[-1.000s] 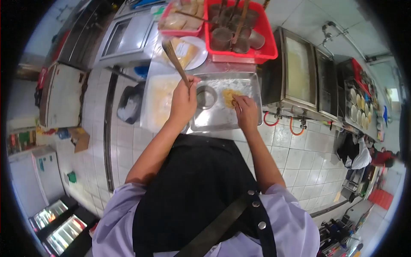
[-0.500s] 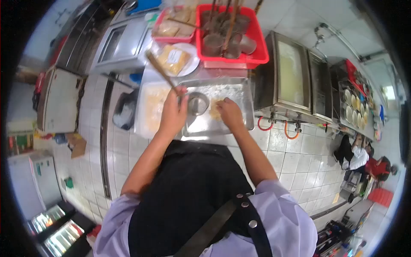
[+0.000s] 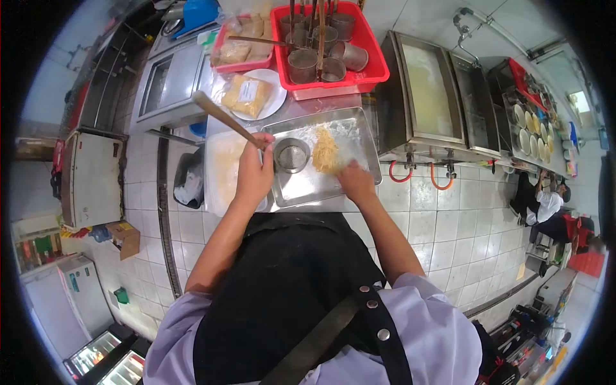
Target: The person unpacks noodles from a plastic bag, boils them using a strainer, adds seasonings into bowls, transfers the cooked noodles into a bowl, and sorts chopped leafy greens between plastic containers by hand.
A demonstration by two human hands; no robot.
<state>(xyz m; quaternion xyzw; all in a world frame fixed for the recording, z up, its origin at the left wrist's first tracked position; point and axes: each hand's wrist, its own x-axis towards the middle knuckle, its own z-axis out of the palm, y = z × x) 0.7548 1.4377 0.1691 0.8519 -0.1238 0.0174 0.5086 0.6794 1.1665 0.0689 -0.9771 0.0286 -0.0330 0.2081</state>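
Observation:
My left hand is wrapped round the wooden handle of a noodle strainer. Its round metal mesh basket is at the left part of a shallow metal tray. Right of the basket, a clump of pale yellow noodles lies in the tray, with light powder or crumbs around it. My right hand hovers by the lower right of the noodles. Its fingertips are smeared by motion, so I cannot make out whether they hold anything.
Behind the tray, a red basin holds several strainers. A bagged yellow food lies on a white plate, near a pink tray of bags. A pale container stands at left, a metal cooker at right. Two people are far right.
My right hand has moved off the noodles, down and to the right, uncovering the clump. My left hand still holds the strainer. The view has shifted slightly.

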